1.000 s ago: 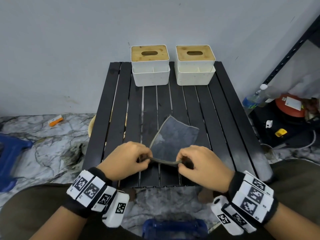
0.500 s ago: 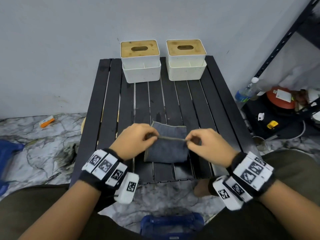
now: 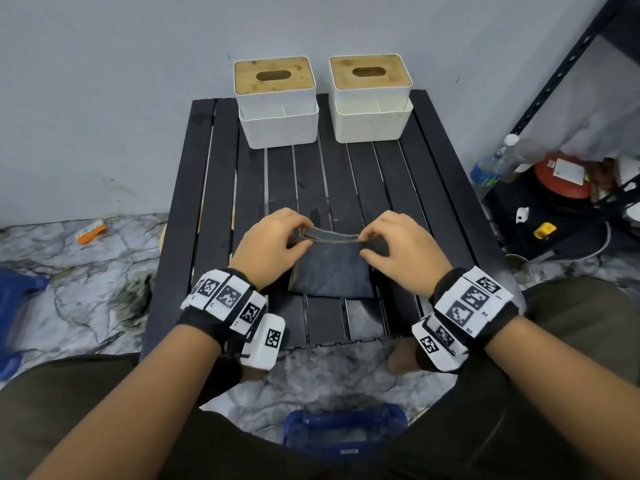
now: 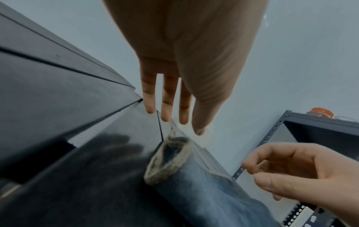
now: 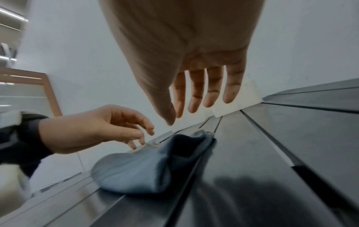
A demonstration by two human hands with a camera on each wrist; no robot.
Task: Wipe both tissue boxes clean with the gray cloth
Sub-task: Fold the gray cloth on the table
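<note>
The gray cloth [image 3: 330, 271] lies folded on the black slatted table [image 3: 214, 202], near its front edge. My left hand [image 3: 298, 233] and right hand [image 3: 369, 237] hover at the cloth's far folded edge, one at each end. In the left wrist view my left hand [image 4: 174, 119] has straight fingers above the cloth [image 4: 204, 192] and holds nothing. In the right wrist view my right hand [image 5: 194, 107] is likewise spread over the cloth [image 5: 136, 169]. Two white tissue boxes with wooden lids, left [image 3: 277, 109] and right [image 3: 372, 102], stand at the table's far edge against the wall.
A black metal rack [image 3: 561, 74] stands to the right with a water bottle [image 3: 491, 164] and a red container [image 3: 561, 174] at its foot. A blue basket [image 3: 343, 427] sits on the marble floor between my knees. An orange item [image 3: 90, 231] lies on the floor left.
The cloth went from a raised open flap to folded flat on the table. Both hands moved forward with its edge, and their fingers now stand off it.
</note>
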